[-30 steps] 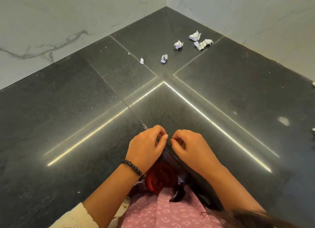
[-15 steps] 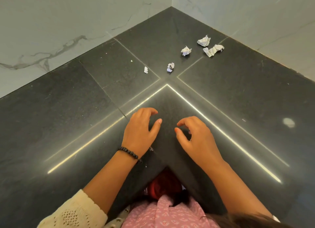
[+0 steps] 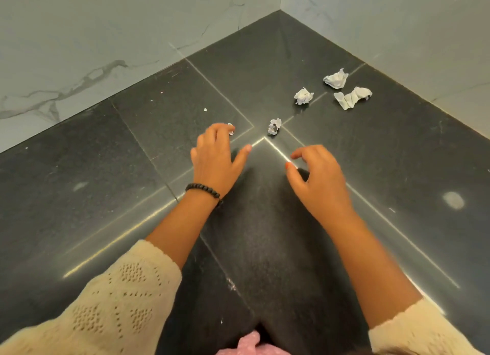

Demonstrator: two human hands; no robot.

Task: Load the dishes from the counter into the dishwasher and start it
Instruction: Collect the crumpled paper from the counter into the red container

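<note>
Reaching over the dark desk (image 3: pixel 106 195), both hands (image 3: pixel 216 158) (image 3: pixel 322 181) hover loosely spread, holding nothing, apparently toward crumpled paper scraps (image 3: pixel 274 126).

On the tabletop (image 3: pixel 106 195), four crumpled paper scraps (image 3: pixel 303 96) lie toward the far corner, behind the right hand (image 3: pixel 318 184); the left hand (image 3: pixel 214 158) sits beside it.

Both arms reach forward, palms down. The left hand (image 3: pixel 215 158) and right hand (image 3: pixel 319 181) hover with fingers loosely curled, holding nothing.
</note>
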